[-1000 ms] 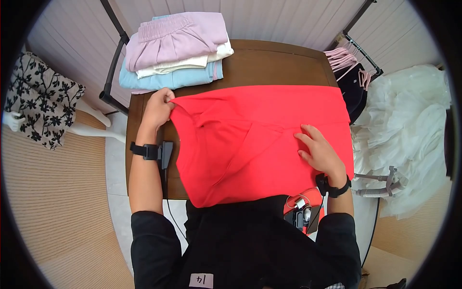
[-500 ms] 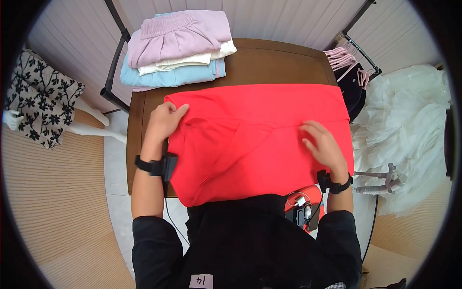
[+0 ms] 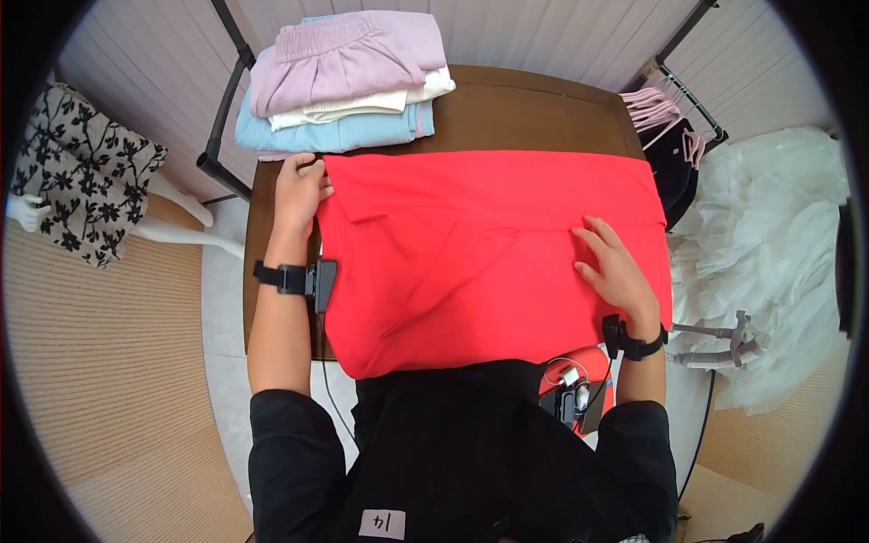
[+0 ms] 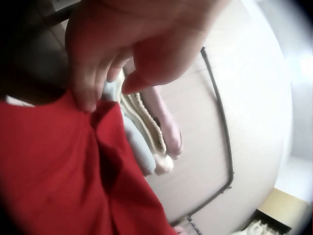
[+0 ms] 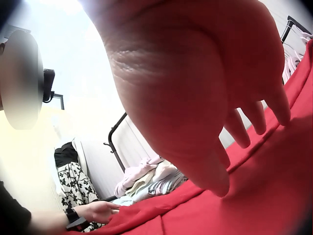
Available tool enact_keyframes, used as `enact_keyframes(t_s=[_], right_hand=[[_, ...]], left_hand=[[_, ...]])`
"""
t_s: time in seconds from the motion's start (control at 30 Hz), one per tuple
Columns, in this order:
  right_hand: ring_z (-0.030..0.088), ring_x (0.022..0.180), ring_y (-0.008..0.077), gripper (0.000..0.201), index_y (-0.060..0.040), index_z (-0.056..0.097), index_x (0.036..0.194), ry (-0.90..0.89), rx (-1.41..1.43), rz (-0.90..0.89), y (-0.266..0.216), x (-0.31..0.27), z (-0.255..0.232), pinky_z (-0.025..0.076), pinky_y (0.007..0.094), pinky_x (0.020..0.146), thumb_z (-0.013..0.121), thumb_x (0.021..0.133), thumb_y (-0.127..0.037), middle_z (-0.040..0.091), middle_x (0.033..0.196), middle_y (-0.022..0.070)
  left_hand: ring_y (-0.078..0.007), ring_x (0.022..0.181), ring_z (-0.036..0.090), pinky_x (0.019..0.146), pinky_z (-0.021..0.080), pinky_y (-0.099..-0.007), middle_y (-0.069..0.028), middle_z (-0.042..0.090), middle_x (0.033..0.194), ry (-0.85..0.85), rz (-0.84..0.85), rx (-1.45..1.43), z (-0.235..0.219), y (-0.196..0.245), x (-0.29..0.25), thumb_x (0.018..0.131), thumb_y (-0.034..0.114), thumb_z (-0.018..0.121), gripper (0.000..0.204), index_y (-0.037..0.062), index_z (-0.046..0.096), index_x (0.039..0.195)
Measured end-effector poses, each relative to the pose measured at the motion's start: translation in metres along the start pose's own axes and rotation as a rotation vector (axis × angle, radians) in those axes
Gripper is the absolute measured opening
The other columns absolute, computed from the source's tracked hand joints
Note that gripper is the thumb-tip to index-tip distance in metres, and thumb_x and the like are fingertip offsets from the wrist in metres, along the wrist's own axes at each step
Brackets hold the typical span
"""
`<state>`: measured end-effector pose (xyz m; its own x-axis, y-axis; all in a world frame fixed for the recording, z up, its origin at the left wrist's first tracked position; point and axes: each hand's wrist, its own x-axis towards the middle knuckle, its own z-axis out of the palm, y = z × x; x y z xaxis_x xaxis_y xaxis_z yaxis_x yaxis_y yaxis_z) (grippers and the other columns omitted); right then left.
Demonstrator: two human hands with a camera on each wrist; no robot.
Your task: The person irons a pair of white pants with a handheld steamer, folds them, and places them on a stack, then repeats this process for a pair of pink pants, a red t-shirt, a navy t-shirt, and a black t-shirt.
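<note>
A red garment (image 3: 507, 271) lies spread over the near part of the table, with creases across its left half. At its far left corner is my left hand (image 3: 300, 195); in the left wrist view that hand (image 4: 142, 44) touches the red cloth (image 4: 54, 161) with extended fingertips, the thumb apart from them. My right hand (image 3: 620, 276) rests lightly on the right part of the garment, fingers spread. The right wrist view shows the fingertips of this hand (image 5: 195, 88) at the red cloth (image 5: 274, 176).
Folded lilac, white and light blue clothes (image 3: 348, 72) are stacked at the table's far left. A patterned skirt (image 3: 90, 176) on a mannequin stands left. Pink hangers (image 3: 647, 109) and a white ruffled dress (image 3: 760, 262) are at the right. Cables and small devices (image 3: 570, 398) lie near my body.
My left hand has shifted from over the garment's left edge to its far left corner, thumb off the cloth. That corner and edge lie straighter. My right hand has stayed nearly in place.
</note>
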<state>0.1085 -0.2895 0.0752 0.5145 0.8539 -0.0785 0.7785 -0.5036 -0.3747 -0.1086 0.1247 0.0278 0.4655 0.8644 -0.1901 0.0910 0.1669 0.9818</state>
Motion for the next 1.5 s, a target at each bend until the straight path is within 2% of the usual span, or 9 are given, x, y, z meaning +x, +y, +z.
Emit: enact_keyframes(t_s=[0.17,0.27,0.5,0.67,0.73,0.83,1.13,1.43,1.5], right_hand=[[0.036,0.137,0.0396,0.054,-0.0067,0.052,0.133,-0.025,0.028,-0.027,-0.008,-0.017,0.001,0.035,0.0422,0.112,0.069,0.081,-0.01,0.04,0.146,0.0207],[0.036,0.136,0.0414,0.055,-0.0076,0.053,0.132,-0.089,-0.081,-0.068,-0.008,-0.025,0.009,0.035,0.0443,0.112,0.07,0.08,-0.011,0.04,0.146,0.0204],[0.039,0.134,0.0418,0.053,-0.0095,0.055,0.13,-0.147,-0.133,-0.102,-0.03,-0.037,0.002,0.038,0.0458,0.109,0.069,0.079,-0.011,0.043,0.142,0.0197],[0.048,0.125,0.0406,0.045,-0.006,0.058,0.124,-0.149,-0.039,-0.115,-0.031,-0.018,-0.01,0.043,0.0437,0.104,0.068,0.081,-0.01,0.051,0.133,0.0202],[0.053,0.119,0.0397,0.038,-0.0021,0.059,0.12,0.012,-0.007,-0.116,-0.027,0.0,-0.015,0.045,0.0431,0.101,0.065,0.083,-0.008,0.057,0.125,0.0213],[0.054,0.116,0.0405,0.035,0.0003,0.059,0.118,0.167,-0.018,-0.15,0.002,0.039,-0.011,0.045,0.043,0.1,0.062,0.083,-0.003,0.059,0.12,0.0221],[0.059,0.103,0.0372,0.021,0.0001,0.063,0.1,0.203,-0.118,-0.099,0.085,0.133,-0.011,0.048,0.0421,0.09,0.062,0.078,0.0,0.062,0.104,0.0198],[0.059,0.091,0.0354,0.01,-0.001,0.06,0.089,0.246,-0.12,-0.001,0.106,0.153,-0.002,0.048,0.0422,0.08,0.065,0.081,-0.004,0.061,0.09,0.0161],[0.059,0.092,0.0355,0.013,-0.001,0.06,0.092,0.293,-0.12,0.018,0.109,0.151,0.003,0.049,0.0423,0.082,0.065,0.081,-0.003,0.061,0.092,0.0166]], left_hand=[[-0.032,0.11,0.062,0.094,0.05,-0.0377,-0.0244,0.061,0.119,-0.167,0.468,0.654,-0.027,-0.015,-0.052,0.089,0.017,0.066,0.053,-0.0039,0.044,0.132],[-0.0361,0.145,0.024,0.116,0.022,-0.0512,-0.0237,0.028,0.154,-0.374,0.433,1.367,-0.035,-0.012,-0.095,0.08,0.042,0.073,0.087,0.0073,0.033,0.149],[-0.0361,0.148,0.015,0.116,0.016,-0.0577,-0.0167,0.02,0.159,-0.441,0.204,1.461,-0.061,0.017,-0.129,0.073,0.044,0.078,0.097,0.0099,0.031,0.151],[-0.036,0.123,0.053,0.099,0.044,-0.0423,-0.0228,0.055,0.132,-0.301,0.169,1.041,-0.07,0.022,-0.087,0.078,0.022,0.075,0.058,0.0009,0.055,0.127],[-0.0354,0.1,0.063,0.084,0.051,-0.0382,-0.0203,0.065,0.108,-0.075,0.575,0.948,-0.064,0.007,-0.055,0.078,0.009,0.072,0.039,-0.0005,0.06,0.114],[-0.0306,0.088,0.062,0.079,0.05,-0.0384,-0.0159,0.064,0.094,-0.348,0.527,0.886,-0.051,0.012,-0.019,0.077,0.004,0.071,0.032,0.0003,0.061,0.107],[-0.0159,0.072,0.052,0.07,0.047,-0.0304,-0.0038,0.057,0.078,-0.43,0.389,0.616,-0.07,-0.016,0.022,0.075,-0.006,0.064,0.015,0.0015,0.055,0.086],[-0.0227,0.078,0.064,0.072,0.049,-0.0331,-0.012,0.065,0.078,-0.06,0.277,0.77,-0.056,-0.015,0.025,0.082,0.002,0.06,0.008,0.0009,0.06,0.09],[-0.0263,0.077,0.066,0.072,0.05,-0.0352,-0.0152,0.066,0.077,0.17,0.453,0.932,-0.056,-0.027,0.031,0.084,0.009,0.062,0.01,0.0014,0.061,0.091]])
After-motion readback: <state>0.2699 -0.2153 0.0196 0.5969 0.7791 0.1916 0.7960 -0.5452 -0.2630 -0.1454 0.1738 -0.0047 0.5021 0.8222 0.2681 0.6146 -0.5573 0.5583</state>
